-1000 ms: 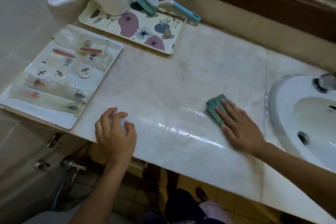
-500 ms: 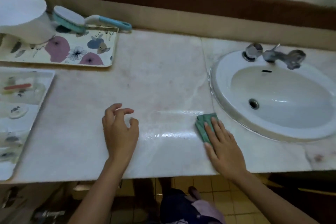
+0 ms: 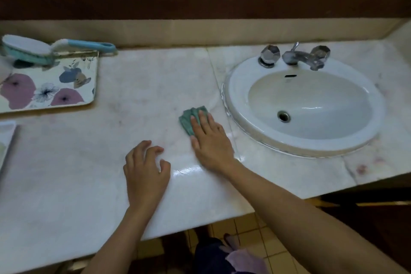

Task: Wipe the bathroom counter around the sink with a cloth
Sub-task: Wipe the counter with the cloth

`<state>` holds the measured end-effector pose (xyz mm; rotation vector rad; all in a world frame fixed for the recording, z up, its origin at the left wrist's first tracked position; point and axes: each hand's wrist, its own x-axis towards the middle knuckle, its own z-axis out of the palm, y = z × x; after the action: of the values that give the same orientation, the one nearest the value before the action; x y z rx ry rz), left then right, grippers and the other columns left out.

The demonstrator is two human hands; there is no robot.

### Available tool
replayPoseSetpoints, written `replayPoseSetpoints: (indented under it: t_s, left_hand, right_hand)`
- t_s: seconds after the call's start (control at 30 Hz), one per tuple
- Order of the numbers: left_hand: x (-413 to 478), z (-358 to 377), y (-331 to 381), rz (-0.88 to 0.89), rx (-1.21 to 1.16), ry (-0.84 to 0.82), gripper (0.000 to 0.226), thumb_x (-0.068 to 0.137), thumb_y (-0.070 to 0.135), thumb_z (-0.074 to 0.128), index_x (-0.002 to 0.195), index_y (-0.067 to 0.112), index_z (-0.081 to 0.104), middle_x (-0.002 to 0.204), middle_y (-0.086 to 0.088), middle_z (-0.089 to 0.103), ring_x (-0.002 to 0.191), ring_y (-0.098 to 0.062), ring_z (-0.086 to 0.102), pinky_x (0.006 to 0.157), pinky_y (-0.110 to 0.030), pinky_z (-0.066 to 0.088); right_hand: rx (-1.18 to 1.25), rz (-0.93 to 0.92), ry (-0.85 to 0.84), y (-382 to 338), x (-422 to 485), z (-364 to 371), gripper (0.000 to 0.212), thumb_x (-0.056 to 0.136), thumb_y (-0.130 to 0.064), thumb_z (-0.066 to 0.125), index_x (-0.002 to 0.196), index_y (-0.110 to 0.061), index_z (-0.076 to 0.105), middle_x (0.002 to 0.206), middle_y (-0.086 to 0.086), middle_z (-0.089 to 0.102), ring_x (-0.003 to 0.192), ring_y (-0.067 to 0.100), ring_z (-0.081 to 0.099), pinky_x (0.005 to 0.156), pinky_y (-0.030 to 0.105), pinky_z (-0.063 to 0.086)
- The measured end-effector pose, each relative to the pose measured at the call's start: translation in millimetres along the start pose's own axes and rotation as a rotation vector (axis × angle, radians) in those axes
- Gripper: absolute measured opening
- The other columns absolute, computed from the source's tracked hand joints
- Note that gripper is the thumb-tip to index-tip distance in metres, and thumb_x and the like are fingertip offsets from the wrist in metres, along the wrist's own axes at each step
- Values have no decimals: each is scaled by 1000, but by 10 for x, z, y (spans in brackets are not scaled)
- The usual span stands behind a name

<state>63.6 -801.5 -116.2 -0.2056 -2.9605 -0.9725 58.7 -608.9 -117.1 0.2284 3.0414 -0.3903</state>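
We keep our right hand (image 3: pixel 211 140) flat, fingers straight and together, pressing the green cloth (image 3: pixel 188 119) down on the marble counter (image 3: pixel 133 95) just left of the sink (image 3: pixel 231 104). Our left hand (image 3: pixel 145 171) holds nothing. Its fingers are loosely curled, the tips resting on the counter nearer the edge.

To do this stroke well, we judge it best to keep the whole palm's weight on the cloth, follow the curve of the rim closely without riding up onto it, and overlap each pass with the wet streak (image 3: pixel 186 170) shining by the near edge. The far strip by the taps (image 3: pixel 295 55) looks unwiped.

Half a second ago the cloth lay nearer us, level with the left fingertips. Now it sits farther in, beyond them. The left hand has hardly shifted.
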Motion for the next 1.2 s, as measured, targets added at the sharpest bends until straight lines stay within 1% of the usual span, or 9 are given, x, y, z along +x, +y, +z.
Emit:
replayPoseSetpoints:
  t_s: [0.13,0.23,0.43,0.6,0.73,1.0,1.07,1.13,1.2]
  left_hand:
    - [-4,-3,-11,8,-22,27,30,78,13,64,106,24,65,133,3,51,127,-24,37,100,-41,35]
    - [-13,-14,-15,12,-28,22,29,78,13,65,105,23,67,133,2,52,126,-25,39,99,-42,37]
    - [-28,-31,-84,51,-38,-28,32,81,11,65,112,21,67,138,0,51,129,-26,36,106,-41,33]
    - [-78,-9,29,-21,-47,-23,31,81,14,62,111,19,67,140,-3,49,131,-30,35,107,-48,31]
    - [-245,160,397,-10,-64,-68,31,81,11,65,111,20,66,143,-4,45,134,-29,31,109,-48,27]
    - [-611,932,1895,219,-161,-168,38,78,26,52,113,21,64,140,2,45,130,-21,37,107,-41,34]
    - [-673,1188,2311,246,-165,-163,35,80,24,51,113,21,64,138,2,47,128,-20,40,106,-38,35]
    - [-744,1445,2701,259,-168,-161,33,80,22,52,110,21,65,136,2,48,126,-19,43,104,-32,36]
    - [-803,1684,3069,285,-198,-150,29,78,19,54,104,20,67,133,1,51,123,-16,45,97,-14,33]
  right_hand:
    - [15,47,-1,221,92,-116,58,100,-37,27,154,-25,10,163,-2,2,149,16,-2,118,37,8]
    - [43,164,79,405,-426,-116,57,100,-34,29,154,-27,12,162,-4,4,149,16,0,118,36,10]
    - [82,138,60,1269,-1661,-210,57,96,-35,27,152,-30,21,160,-8,13,148,9,5,116,36,24]
    - [184,263,100,2089,-2240,-482,50,101,-22,41,147,-36,27,158,-11,17,145,1,7,117,42,27]
    - [159,360,94,2610,-2442,-661,54,100,-18,46,144,-39,24,155,-13,17,146,7,9,117,44,25]
    - [87,235,135,3688,-2448,-836,57,95,-12,53,148,-26,34,156,-8,23,144,10,17,113,33,25]
    - [181,209,169,3998,-2426,-940,53,95,-9,52,145,-25,41,152,-9,29,142,8,22,112,29,24]
    - [461,256,218,4218,-2399,-1066,44,96,-12,48,138,-24,48,146,-7,41,137,8,34,110,26,30]
    - [752,381,342,4370,-2348,-1237,34,98,-15,44,130,-24,52,134,-2,52,123,9,48,101,22,40]
